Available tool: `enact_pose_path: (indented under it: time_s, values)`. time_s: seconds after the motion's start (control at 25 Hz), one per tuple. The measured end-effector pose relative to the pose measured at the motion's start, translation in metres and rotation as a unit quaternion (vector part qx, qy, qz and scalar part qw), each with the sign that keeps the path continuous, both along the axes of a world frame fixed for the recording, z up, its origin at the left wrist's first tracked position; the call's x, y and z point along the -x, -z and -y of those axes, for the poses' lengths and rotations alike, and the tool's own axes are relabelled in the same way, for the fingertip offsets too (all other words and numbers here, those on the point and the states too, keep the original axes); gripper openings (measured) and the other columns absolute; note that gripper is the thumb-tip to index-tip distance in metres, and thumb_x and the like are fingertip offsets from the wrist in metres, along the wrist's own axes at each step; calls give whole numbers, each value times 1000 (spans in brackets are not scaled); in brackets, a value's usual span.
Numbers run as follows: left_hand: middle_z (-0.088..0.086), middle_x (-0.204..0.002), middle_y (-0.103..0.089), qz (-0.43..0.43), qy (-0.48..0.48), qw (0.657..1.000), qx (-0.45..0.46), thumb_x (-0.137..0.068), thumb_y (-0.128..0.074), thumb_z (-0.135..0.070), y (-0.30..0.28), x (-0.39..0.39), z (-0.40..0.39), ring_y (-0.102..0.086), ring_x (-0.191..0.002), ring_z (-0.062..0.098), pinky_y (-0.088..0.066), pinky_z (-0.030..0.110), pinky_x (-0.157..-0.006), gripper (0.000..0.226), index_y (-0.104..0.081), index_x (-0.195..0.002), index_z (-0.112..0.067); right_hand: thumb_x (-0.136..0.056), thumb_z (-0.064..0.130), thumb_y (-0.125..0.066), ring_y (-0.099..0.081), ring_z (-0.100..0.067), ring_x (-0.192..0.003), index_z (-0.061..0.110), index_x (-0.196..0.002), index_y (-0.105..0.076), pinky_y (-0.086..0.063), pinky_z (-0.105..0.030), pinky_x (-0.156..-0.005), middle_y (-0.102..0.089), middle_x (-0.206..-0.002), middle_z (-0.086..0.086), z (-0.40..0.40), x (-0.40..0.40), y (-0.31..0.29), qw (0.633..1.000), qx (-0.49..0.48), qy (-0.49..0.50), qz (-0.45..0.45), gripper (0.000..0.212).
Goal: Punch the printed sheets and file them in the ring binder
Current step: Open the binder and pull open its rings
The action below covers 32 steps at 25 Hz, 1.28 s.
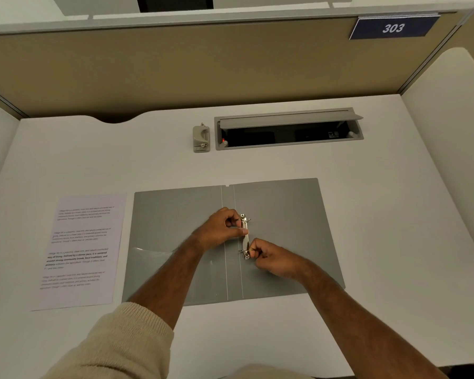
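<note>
While both hands (pixel 222 227) (pixel 271 259) pinch the open grey binder's (pixel 285 228) metal rings (pixel 245 236) mid-frame, white printed sheets (pixel 80 250) left and grey punch (pixel 201 138) up top sit untouched.

a ribbed cream knit sleeve (pixel 126 337) is pushed up one forearm; the other forearm is bare.

The grey ring binder (pixel 279 236) is lying open on the desk (pixel 367 201). Both hands are pinching its metal ring mechanism (pixel 245 236) — left hand (pixel 219 229) at the far ring, right hand (pixel 274 259) at the near one. Printed sheets (pixel 80 250) are lying just left of the binder — the hole punch (pixel 201 138) is sitting beyond it.
</note>
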<state>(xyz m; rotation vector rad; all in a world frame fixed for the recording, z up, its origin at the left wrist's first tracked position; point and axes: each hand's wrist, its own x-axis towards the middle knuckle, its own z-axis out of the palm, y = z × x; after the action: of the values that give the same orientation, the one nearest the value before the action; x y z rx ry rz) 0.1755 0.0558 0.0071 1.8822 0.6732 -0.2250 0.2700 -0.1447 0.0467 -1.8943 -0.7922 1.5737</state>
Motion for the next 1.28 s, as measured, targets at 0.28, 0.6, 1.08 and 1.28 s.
enact_pose_path:
  time_s: [0.28,0.6,1.08,1.28]
  values:
    - [-2,-105,-63,16,-7,1000,-12,-84,-82,-18,-1,5,4,-61,-95,12,-50,24,-85,21,-71,-101,-23,-93,-1,-52,-42,-6,-67,19,-95,-53,-36,-12,-54,-51,-82,5,-1,3,0,1000,-4,21,-3,20]
    - [1,-114,-62,18,13,999,-40,-90,-73,-7,-11,26,9,-58,-103,12,-44,9,-85,62,-46,-144,-23,-95,7,-55,-58,-13,-83,15,-99,-62,-46,-25,-76,-66,-96,-4,1,20,18,990,-62,83,93,11]
    - [-7,-116,-59,60,-84,988,-111,-93,-71,-16,-25,113,3,-57,-109,13,-51,27,-95,51,-51,-138,-32,-94,6,-53,-42,-6,-59,26,-117,-46,-38,-17,-57,-50,-75,2,13,41,16,971,-93,97,197,31]
    - [-7,-116,-59,90,-182,964,-172,-91,-74,-13,-31,161,-16,-56,-109,18,-52,35,-98,48,-56,-134,-24,-94,7,-57,-53,-10,-65,22,-124,-42,-46,-26,-66,-57,-79,-5,10,48,16,963,-91,131,219,37]
